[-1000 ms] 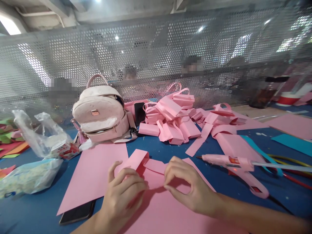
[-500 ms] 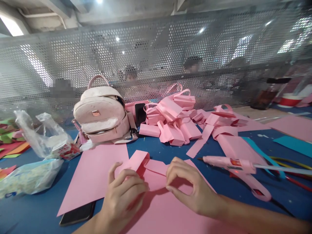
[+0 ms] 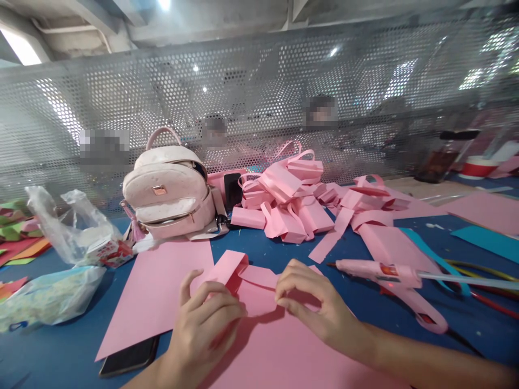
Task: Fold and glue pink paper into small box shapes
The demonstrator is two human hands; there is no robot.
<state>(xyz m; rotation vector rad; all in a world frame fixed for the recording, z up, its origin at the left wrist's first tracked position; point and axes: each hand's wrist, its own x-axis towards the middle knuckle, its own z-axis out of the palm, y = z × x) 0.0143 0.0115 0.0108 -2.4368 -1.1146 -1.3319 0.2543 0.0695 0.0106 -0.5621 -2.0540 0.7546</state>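
Observation:
Between my two hands is a folded pink paper piece (image 3: pixel 259 297), partly bent up into a loop at its far left. My left hand (image 3: pixel 208 319) is closed on its left side, with the fingertips partly hidden. The thumb and fingers of my right hand (image 3: pixel 312 302) pinch its right edge. Under both hands lies a large pink paper sheet (image 3: pixel 292 351). A pink hot glue gun (image 3: pixel 389 275) with a clear glue stick rests on the table to the right of my right hand.
A pile of folded pink paper bags (image 3: pixel 287 189) stands at the back beside a white backpack (image 3: pixel 166 189). To the left are another pink sheet (image 3: pixel 162 286) over a dark phone (image 3: pixel 130 356), a plastic bag (image 3: pixel 52 297) and a small carton (image 3: pixel 109 251). Blue paper (image 3: pixel 490 240) lies right.
My right thumb and fingertips have come closer together on the paper's right edge. My left hand has hardly moved. The view has shifted slightly.

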